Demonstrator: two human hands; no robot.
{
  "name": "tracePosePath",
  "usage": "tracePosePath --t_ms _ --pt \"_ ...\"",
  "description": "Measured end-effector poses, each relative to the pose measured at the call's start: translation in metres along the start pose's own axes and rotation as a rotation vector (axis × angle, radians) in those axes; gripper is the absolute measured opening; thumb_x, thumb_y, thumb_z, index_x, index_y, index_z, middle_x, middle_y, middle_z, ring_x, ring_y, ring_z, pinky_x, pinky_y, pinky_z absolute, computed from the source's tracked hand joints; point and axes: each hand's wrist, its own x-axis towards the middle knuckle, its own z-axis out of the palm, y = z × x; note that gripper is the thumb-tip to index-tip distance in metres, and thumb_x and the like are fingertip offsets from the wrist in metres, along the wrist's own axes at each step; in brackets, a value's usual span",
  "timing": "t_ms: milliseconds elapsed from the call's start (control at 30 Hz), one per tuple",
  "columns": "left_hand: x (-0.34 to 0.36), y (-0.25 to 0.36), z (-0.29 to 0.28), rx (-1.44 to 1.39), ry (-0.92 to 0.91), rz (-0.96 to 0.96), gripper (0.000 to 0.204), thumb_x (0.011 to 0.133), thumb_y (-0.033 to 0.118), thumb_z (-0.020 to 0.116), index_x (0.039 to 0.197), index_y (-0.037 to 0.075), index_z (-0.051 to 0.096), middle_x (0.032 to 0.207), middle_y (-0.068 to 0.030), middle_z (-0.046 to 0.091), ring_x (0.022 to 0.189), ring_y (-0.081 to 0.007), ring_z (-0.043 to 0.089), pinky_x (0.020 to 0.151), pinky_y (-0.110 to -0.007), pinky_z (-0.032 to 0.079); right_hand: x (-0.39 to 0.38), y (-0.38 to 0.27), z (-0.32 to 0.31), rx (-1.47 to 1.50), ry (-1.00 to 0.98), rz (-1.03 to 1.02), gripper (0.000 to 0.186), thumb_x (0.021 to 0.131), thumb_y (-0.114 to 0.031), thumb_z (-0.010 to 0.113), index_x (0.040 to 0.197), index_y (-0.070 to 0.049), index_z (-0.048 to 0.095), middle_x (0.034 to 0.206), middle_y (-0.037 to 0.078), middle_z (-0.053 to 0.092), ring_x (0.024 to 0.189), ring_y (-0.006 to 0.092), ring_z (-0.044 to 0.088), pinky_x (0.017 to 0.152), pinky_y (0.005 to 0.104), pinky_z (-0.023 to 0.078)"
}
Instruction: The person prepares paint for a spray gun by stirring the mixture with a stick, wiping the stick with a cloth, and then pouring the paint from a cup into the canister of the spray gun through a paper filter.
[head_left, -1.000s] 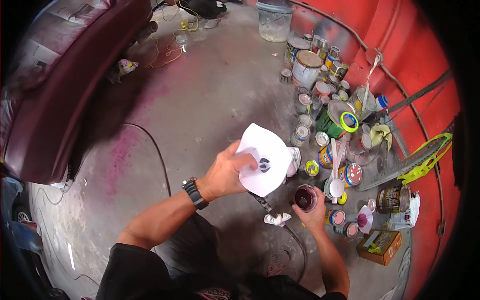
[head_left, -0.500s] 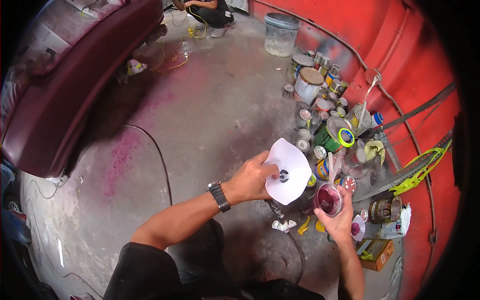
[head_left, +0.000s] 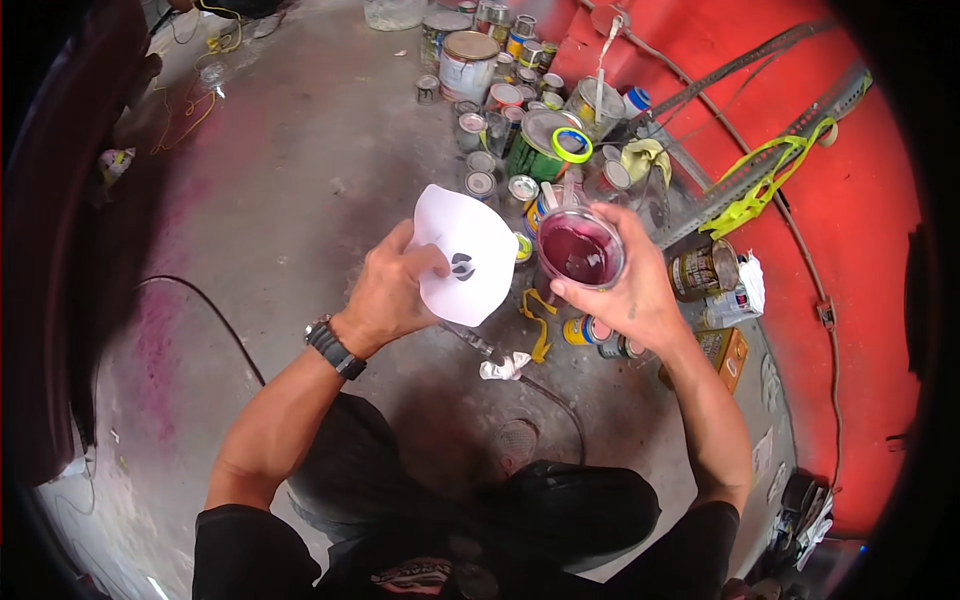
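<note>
Though beside the cone [head_left: 470, 258], cup [head_left: 580, 250] in right hand [head_left: 625, 290].

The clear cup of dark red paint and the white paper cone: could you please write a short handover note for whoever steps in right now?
Left hand: holds the white paper cone by its edge, open side up, with a few dark spots inside.
Right hand: grip around the clear cup, raised and upright beside the cone, holding dark red paint.
Nearby: paint cans on the concrete floor by the red wall, black hose below the hands.
Done: cup holds paint.
Left: the cone is nearly dry; hardly anything poured through it.
</note>
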Motion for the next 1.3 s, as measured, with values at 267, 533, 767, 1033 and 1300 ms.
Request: tracePosePath --t_ms 267,533,767,1033,1300 --pt "0.001 -0.009 0.01 -0.011 0.006 0.051 0.035 0.06 0.02 0.09 0.084 0.008 0.068 0.092 -0.0153 0.06 0.082 -0.0338 0.065 0.07 -0.042 0.057 0.019 -0.014 0.0 -0.179 -0.053 -0.205 0.081 0.069 -0.025 0.088 0.132 0.004 0.046 0.117 0.023 0.065 0.11 0.0347 0.066 0.097 0.0401 0.051" --pt "0.0 -0.012 0.012 -0.026 -0.07 -0.026 0.038 0.062 0.021 0.091 0.086 0.01 0.064 0.105 -0.0142 0.063 0.097 -0.034 0.066 0.078 -0.041 0.057 0.034 -0.023 -0.003 -0.271 -0.179 -0.147 0.077 0.071 -0.026 0.083 0.132 0.003 0.045 0.108 0.022 0.07 0.107 0.037 0.067 0.113 0.0542 0.033" --pt "0.004 -0.008 0.012 -0.061 -0.029 -0.013 0.045 0.062 0.022 0.091 0.095 0.012 0.062 0.101 -0.0134 0.063 0.092 -0.0324 0.066 0.076 -0.041 0.056 0.039 -0.023 -0.002 -0.44 -0.173 -0.26 0.077 0.071 -0.022 0.08 0.132 0.003 0.043 0.107 0.02 0.069 0.109 0.0381 0.065 0.116 0.0665 0.019" --pt "0.007 -0.004 0.013 -0.075 0.039 0.015 0.056 0.064 0.023 0.09 0.109 0.01 0.06 0.104 -0.013 0.064 0.091 -0.0322 0.067 0.075 -0.039 0.057 0.036 -0.036 0.002 -0.583 -0.207 -0.293 0.072 0.072 -0.018 0.08 0.129 0.005 0.042 0.11 0.024 0.064 0.112 0.0433 0.061 0.115 0.0692 0.018" --pt "0.006 -0.008 0.019 -0.068 0.086 0.084 0.059 0.063 0.029 0.091 0.107 0.006 0.059 0.099 -0.0158 0.062 0.092 -0.0368 0.064 0.079 -0.044 0.054 0.029 -0.044 0.0 -0.744 -0.194 -0.354 0.079 0.071 -0.013 0.079 0.137 0.004 0.04 0.116 0.023 0.062 0.118 0.0418 0.058 0.119 0.0645 0.012"
